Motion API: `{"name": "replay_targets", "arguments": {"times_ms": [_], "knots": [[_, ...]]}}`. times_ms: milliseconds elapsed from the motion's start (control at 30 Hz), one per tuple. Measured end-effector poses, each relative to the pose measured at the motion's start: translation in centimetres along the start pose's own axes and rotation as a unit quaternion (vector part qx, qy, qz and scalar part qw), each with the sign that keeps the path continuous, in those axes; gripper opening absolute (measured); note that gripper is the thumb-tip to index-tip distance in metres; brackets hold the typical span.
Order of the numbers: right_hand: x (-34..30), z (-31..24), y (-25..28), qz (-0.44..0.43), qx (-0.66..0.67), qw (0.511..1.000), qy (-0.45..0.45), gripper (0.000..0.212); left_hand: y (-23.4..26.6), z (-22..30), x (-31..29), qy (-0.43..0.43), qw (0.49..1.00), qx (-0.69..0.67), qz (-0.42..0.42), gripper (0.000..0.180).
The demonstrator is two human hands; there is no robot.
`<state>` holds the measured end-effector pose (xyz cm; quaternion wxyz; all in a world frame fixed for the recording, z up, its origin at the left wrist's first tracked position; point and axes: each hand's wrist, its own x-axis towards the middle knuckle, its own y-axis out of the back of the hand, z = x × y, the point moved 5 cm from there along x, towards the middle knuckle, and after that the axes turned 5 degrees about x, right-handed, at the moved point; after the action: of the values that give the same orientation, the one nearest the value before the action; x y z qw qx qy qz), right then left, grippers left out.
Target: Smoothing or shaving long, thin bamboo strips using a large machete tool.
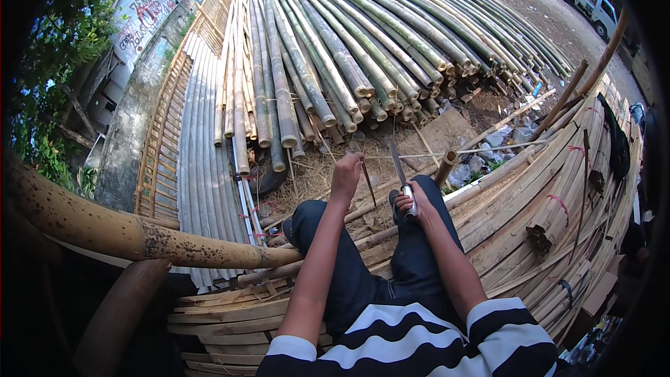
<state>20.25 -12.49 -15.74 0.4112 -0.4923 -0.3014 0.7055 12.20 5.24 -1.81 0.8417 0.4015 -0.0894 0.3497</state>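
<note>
My left hand is raised in front of my left knee, its fingers pinched on a thin bamboo strip that slants down between my legs. Wrapped around the light-coloured handle of a knife is my right hand, near my right knee. The blade points up and away from me, apart from the strip. A pale, narrow length of bamboo runs to the right from near my left hand; whether that hand also touches it I cannot tell.
Long bamboo poles lie stacked ahead. Split bamboo slats are piled on my right, more at lower left. A thick bamboo pole crosses at left, beside corrugated sheets. Plastic litter lies right of a short upright stump.
</note>
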Motion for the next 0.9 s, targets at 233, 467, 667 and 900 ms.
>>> {"name": "replay_targets", "arguments": {"times_ms": [233,467,667,900], "knots": [[1.2,0.6,1.2,0.122,-0.169,0.978,0.030,0.043,0.4,-0.3,-0.3,0.018,0.999,0.039,0.030,0.013],[2.4,0.2,3.2,0.204,-0.216,0.953,0.067,0.045,0.8,-0.4,-0.1,0.091,0.994,0.059,0.031,0.010],[2.5,0.4,3.5,0.232,-0.281,0.929,0.062,0.050,1.3,-0.7,0.0,0.112,0.984,0.122,0.071,0.011],[1.2,3.1,0.6,0.231,-0.418,0.866,0.146,0.039,1.9,-1.4,-0.4,0.032,0.993,0.064,0.093,0.013]]}}
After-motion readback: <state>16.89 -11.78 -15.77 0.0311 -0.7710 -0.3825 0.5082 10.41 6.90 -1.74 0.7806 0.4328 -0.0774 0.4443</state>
